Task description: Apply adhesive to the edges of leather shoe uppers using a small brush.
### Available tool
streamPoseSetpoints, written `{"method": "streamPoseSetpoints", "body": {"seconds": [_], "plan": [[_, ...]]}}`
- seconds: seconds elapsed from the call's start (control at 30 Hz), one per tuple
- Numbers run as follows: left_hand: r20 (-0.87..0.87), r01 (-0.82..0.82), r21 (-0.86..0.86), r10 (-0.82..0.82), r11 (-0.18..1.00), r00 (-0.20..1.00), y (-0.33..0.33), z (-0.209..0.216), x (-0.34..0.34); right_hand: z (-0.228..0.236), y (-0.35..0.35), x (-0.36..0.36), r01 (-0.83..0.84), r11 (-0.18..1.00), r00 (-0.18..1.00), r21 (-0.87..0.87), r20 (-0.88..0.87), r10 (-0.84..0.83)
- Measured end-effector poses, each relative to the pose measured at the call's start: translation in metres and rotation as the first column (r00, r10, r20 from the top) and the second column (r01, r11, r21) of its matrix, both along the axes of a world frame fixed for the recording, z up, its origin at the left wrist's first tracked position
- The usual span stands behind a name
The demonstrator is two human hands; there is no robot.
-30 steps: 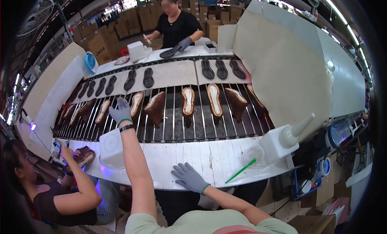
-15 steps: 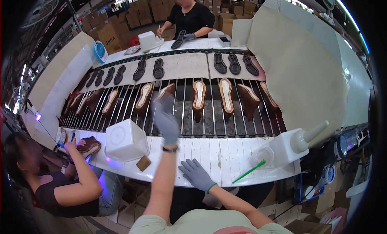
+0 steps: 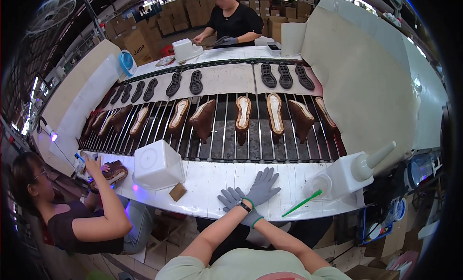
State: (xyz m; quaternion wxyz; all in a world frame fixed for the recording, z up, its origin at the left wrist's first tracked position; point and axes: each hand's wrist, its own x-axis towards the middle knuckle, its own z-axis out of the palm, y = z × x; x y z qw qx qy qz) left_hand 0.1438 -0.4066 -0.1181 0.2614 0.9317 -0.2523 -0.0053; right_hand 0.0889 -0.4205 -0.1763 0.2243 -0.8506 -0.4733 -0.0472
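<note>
My left hand (image 3: 263,186), in a grey glove with a watch at the wrist, rests on the white table edge (image 3: 202,203) with fingers spread and nothing in it. Its wrist crosses over my right hand (image 3: 232,197), gloved alike, which lies flat with fingers apart and is partly hidden beneath. To their right, a green-handled brush (image 3: 302,203) leans on a white plastic bottle (image 3: 340,178) lying on its side. Beyond the hands, brown shoe uppers hang sole side up among metal rods (image 3: 222,135); the nearest are an upper (image 3: 242,117) and a tilted upper (image 3: 202,118).
Several black soles (image 3: 196,82) lie on a pale strip behind the rods. A white cut container (image 3: 156,166) and a brown block (image 3: 177,191) stand at left. One co-worker (image 3: 91,217) handles a brown shoe (image 3: 115,174); another (image 3: 235,21) stands across. A tall board (image 3: 357,77) encloses the right.
My left hand has come back from above the rods to the table and now crosses over my right. The tilted upper it hid shows again. The co-worker across has lowered a sole.
</note>
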Motion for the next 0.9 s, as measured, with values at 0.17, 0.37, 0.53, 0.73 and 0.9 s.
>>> {"method": "streamPoseSetpoints", "body": {"seconds": [0.17,0.37,0.53,0.73,0.9], "plan": [[-0.008,-0.015,0.02,0.015,1.0,1.0,-0.002,0.001,-0.002,0.002,0.001,-0.002,0.007,1.0,1.0,-0.012,-0.009,-0.007],[0.004,0.018,0.0,-0.018,1.0,1.0,-0.009,-0.004,-0.005,-0.01,-0.004,-0.002,0.021,0.997,1.0,-0.069,0.02,-0.02],[0.05,-0.012,0.05,0.009,0.999,0.999,-0.001,-0.004,0.004,0.011,-0.004,0.0,-0.038,0.995,0.999,0.094,-0.003,0.038],[0.029,0.0,0.033,-0.001,0.999,1.0,-0.005,-0.009,-0.005,-0.015,-0.001,-0.004,-0.017,1.0,0.999,0.007,-0.027,0.017],[0.032,0.006,0.011,-0.006,1.0,0.999,-0.007,-0.006,-0.004,-0.007,-0.007,-0.003,-0.018,0.999,1.0,0.031,-0.021,0.019]]}}
